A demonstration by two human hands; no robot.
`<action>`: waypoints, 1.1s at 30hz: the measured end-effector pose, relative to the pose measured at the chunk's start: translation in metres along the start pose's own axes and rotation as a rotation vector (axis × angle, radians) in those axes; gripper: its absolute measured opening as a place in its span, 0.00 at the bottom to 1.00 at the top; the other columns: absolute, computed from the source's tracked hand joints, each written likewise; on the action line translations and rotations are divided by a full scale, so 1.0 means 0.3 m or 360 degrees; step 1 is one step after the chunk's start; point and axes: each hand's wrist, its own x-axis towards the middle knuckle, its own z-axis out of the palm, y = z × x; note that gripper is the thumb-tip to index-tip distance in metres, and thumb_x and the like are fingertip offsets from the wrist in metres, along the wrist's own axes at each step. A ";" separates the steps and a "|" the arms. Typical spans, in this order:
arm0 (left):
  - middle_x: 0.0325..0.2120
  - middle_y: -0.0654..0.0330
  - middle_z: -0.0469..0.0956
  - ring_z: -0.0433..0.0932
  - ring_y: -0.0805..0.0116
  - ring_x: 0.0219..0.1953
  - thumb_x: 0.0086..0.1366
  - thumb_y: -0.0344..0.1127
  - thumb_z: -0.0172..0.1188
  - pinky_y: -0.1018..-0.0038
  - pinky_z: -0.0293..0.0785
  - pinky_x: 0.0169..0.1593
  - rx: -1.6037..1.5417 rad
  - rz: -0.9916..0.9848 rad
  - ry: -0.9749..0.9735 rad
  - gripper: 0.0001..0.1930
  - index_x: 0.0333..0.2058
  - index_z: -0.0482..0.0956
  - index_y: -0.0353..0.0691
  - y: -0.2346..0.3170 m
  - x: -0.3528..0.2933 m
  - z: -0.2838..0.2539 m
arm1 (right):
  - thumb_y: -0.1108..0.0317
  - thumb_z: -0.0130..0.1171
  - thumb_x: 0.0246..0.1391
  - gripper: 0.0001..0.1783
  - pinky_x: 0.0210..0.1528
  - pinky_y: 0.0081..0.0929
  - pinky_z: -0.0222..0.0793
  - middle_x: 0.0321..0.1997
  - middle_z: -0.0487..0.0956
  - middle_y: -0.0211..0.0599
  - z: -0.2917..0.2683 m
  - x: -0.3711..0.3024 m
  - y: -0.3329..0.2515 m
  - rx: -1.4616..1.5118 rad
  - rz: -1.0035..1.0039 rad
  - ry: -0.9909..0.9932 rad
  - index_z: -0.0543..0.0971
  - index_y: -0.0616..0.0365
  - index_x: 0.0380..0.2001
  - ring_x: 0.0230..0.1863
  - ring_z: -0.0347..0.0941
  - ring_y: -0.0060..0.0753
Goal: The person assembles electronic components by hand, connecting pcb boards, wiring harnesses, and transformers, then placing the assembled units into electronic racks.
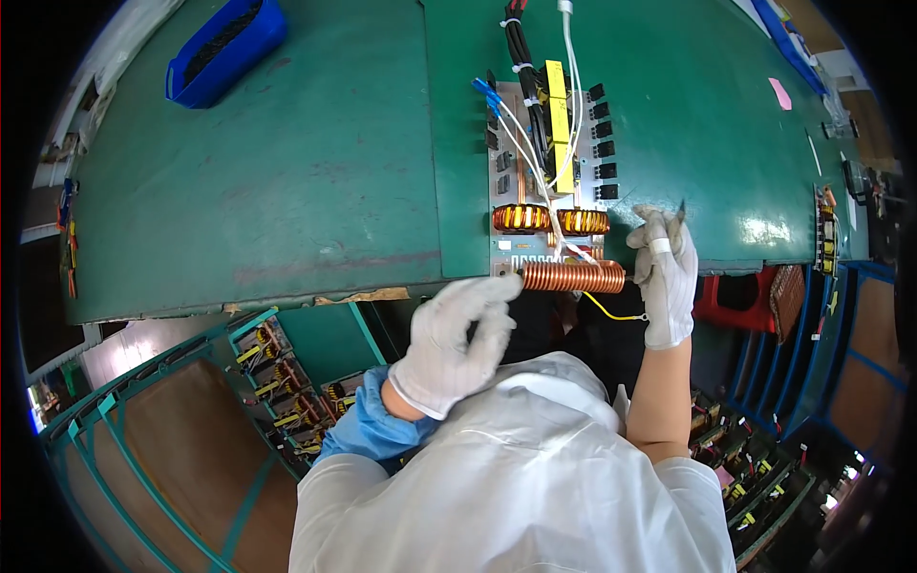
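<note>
A circuit board (pixel 506 196) lies on the green tabletop in front of me, with a copper coil (pixel 573 277) across its near edge. My left hand (pixel 454 339), in a white glove, is at the coil's left end, fingers loosely bent and thumb apart; its fingertips are at or just beside the coil. My gloved right hand (pixel 667 272) is off the coil's right end with fingers curled in. A small dark tip shows above its fingers, too small to name. A yellow wire (pixel 611 311) with a ring terminal hangs below the coil. Two wound toroids (pixel 522 219) sit behind it.
A blue bin (pixel 224 53) of dark small parts stands far left. Black and white cables (pixel 521 67) run off the board's far end. Racks with more boards (pixel 287 382) stand below left and right. A red plastic stool (pixel 740 304) is under the table's right edge.
</note>
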 end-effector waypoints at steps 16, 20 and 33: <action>0.21 0.63 0.73 0.73 0.66 0.25 0.48 0.53 0.67 0.70 0.66 0.29 0.1312 0.0765 -0.0013 0.19 0.25 0.76 0.43 0.032 0.176 0.272 | 0.53 0.50 0.62 0.22 0.16 0.13 0.48 0.23 0.72 0.27 -0.099 -0.050 0.024 0.0278 0.0046 -0.0066 0.76 0.63 0.43 0.14 0.55 0.11; 0.11 0.64 0.69 0.71 0.65 0.16 0.47 0.50 0.66 0.68 0.64 0.22 0.1212 0.0941 0.0010 0.17 0.13 0.72 0.48 0.010 0.202 0.077 | 0.52 0.49 0.62 0.22 0.15 0.14 0.48 0.24 0.71 0.28 -0.130 -0.036 0.015 0.0359 0.0004 -0.0012 0.75 0.63 0.44 0.14 0.55 0.11; 0.37 0.50 0.73 0.74 0.48 0.42 0.55 0.30 0.56 0.62 0.69 0.46 0.1204 0.0851 0.0061 0.10 0.37 0.77 0.37 -0.002 0.085 -0.230 | 0.52 0.49 0.58 0.29 0.22 0.16 0.59 0.49 0.75 0.37 -0.017 0.268 -0.117 0.0094 -0.0115 -0.0153 0.67 0.58 0.57 0.19 0.61 0.18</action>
